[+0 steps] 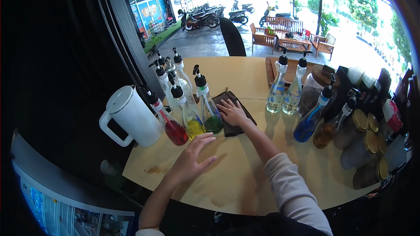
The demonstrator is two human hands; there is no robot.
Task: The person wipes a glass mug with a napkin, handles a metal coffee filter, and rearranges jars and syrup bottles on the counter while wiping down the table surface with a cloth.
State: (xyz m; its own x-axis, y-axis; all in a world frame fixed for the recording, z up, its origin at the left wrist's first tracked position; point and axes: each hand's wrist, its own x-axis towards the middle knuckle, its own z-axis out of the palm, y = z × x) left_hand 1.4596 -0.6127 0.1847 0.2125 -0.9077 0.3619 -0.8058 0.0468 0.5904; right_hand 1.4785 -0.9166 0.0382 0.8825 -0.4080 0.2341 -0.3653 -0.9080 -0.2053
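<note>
My right hand (232, 112) lies flat with fingers spread on a dark brown zippered pouch (238, 130) on the table. My left hand (195, 157) is held in front of the pump bottles, its fingers apart and nothing in it. Closest to it are a pump bottle with yellow liquid (194, 126) and one with red liquid (176, 132). A pump bottle with dark green liquid (213, 122) stands upright beside the pouch. Behind these, several more clear pump bottles (166, 88) are partly hidden.
A white jug (133, 116) stands at the table's left edge. On the right are two clear pump bottles (276, 91), a blue one (305, 127), an amber one (323, 137) and several lidded jars (359, 153). The wooden table (245, 175) has brown stains near its front edge.
</note>
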